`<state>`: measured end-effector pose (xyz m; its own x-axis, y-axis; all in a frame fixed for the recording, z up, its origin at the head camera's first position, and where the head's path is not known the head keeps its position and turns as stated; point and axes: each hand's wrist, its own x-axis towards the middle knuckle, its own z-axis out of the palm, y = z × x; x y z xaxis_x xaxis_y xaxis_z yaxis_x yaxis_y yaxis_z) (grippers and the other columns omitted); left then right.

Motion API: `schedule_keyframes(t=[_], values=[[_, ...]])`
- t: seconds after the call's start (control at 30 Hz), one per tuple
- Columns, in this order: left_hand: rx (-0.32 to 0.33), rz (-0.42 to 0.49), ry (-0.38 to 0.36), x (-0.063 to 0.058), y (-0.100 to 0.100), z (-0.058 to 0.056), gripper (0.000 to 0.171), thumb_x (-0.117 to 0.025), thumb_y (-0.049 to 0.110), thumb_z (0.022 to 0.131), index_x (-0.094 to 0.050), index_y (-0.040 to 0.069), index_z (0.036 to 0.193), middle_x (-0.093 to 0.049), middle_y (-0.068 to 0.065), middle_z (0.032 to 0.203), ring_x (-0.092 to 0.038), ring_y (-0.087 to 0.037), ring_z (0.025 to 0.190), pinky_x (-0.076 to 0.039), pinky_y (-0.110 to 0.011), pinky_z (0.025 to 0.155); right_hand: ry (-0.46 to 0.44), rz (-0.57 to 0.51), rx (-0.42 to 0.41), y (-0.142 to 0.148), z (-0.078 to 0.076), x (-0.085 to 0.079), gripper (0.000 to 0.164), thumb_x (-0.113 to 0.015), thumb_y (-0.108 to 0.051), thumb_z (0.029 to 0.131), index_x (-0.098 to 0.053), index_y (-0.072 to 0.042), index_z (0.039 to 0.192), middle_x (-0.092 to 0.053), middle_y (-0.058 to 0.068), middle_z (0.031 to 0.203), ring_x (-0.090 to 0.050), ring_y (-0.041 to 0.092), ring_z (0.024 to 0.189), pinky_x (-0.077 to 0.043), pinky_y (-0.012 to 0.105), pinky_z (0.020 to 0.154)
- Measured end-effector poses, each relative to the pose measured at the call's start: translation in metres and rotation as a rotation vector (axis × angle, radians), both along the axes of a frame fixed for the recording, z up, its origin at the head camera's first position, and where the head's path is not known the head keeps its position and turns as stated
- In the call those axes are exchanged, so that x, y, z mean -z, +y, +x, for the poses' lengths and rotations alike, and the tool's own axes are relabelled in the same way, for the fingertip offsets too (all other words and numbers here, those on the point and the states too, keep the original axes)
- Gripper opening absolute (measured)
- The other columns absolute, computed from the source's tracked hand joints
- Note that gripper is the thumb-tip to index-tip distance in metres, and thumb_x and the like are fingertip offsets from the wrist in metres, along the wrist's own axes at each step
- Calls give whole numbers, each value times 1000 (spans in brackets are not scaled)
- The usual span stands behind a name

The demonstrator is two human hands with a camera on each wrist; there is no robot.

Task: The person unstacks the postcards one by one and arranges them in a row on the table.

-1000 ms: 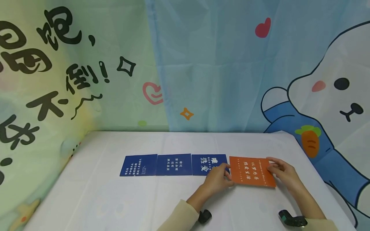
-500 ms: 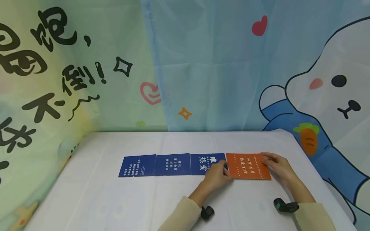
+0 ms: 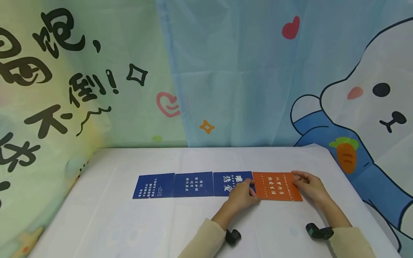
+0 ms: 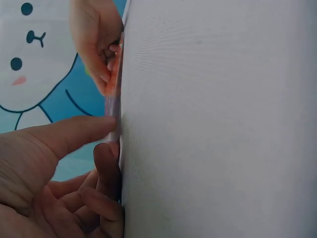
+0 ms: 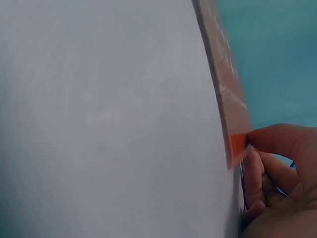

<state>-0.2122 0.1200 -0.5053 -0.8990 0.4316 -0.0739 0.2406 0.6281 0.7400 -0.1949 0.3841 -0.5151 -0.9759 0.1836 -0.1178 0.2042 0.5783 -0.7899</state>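
Note:
An orange card (image 3: 276,186) with white writing lies flat on the white table at the right end of a row. My right hand (image 3: 312,186) pinches its right edge; in the right wrist view the thumb (image 5: 272,138) presses on top, fingers at the edge below. At the card's left edge my left hand (image 3: 240,196) pinches it between thumb and curled index finger, partly covering the neighbouring blue card (image 3: 226,178). Two more blue cards, the middle one (image 3: 193,184) and the leftmost one (image 3: 153,186), continue the row edge to edge.
The white-covered table (image 3: 135,222) extends in front of and behind the row. Behind it hangs a printed cloth backdrop (image 3: 238,89). Black wrist cameras are worn on the left wrist (image 3: 233,237) and the right wrist (image 3: 319,232).
Both hands have brought the orange card slightly left and away from me, down from a tilt to flat against the blue row. Over the last half second it has barely moved.

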Motion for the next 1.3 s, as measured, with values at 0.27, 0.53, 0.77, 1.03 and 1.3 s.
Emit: schedule_keyframes(t=[0.27, 0.53, 0.77, 1.03, 1.3], values=[[-3, -28, -10, -2, -2, 3, 52, -81, 16, 78, -59, 6, 124, -53, 10, 64, -47, -3, 56, -38, -18, 57, 51, 75, -19, -5, -1, 2, 47, -53, -21, 99, -48, 10, 134, -54, 16, 105, -44, 18, 88, -40, 20, 66], [2, -46, -5, -5, -3, 4, 52, -80, 16, 79, -58, 6, 125, -50, 8, 63, -46, -3, 55, -36, -18, 55, 71, 76, -24, -7, 0, 3, 47, -54, -19, 99, -46, 10, 135, -53, 17, 105, -43, 13, 85, -39, 18, 65], [-10, -53, 10, -3, -3, 2, 51, -80, 16, 79, -59, 6, 124, -49, 8, 64, -45, -3, 56, -35, -18, 53, 78, 97, -32, -9, -1, 4, 48, -56, -19, 98, -46, 10, 135, -53, 17, 106, -42, 14, 85, -37, 18, 65], [-47, 74, -45, 1, -6, 2, 41, -73, 29, 87, -61, 7, 120, -50, 8, 64, -44, -4, 55, -36, -19, 51, 18, 107, -17, -9, -5, 5, 50, -53, -24, 99, -45, 7, 137, -53, 17, 109, -43, 22, 94, -37, 21, 69], [-103, 291, 28, -10, -10, -6, 42, -44, 43, 103, -66, 8, 102, -57, 7, 69, -50, -3, 57, -40, -20, 52, -46, 39, -18, -5, -8, -2, 56, -50, -28, 100, -39, 6, 143, -49, 18, 116, -42, 23, 98, -38, 25, 74]])
